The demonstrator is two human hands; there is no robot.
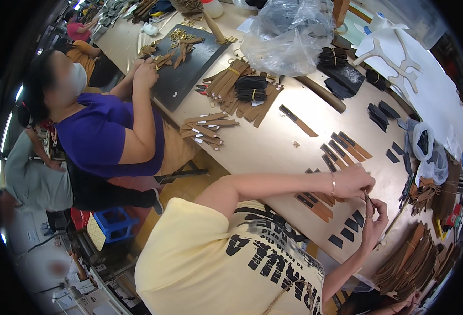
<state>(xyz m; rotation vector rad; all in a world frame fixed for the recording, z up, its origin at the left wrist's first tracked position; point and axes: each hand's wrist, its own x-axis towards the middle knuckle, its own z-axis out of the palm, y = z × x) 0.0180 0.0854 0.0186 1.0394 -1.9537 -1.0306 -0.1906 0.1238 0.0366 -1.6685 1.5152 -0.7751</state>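
My left hand, with a bracelet at the wrist, is closed in a pinch above the table's near side. Just below it, my right hand pinches too, and the fingertips of both nearly meet. Between them is a small dark piece, mostly hidden by the fingers. Under and beside my left hand lie rows of brown straps with black end pieces; more such straps fan out beyond it. Several loose black pieces rest on the table next to my right hand.
A co-worker in purple handles brown straps with gold metal fittings over a black mat. Bundled brown straps, a clear plastic bag and a brown rod lie farther off. A large strap bundle sits at right.
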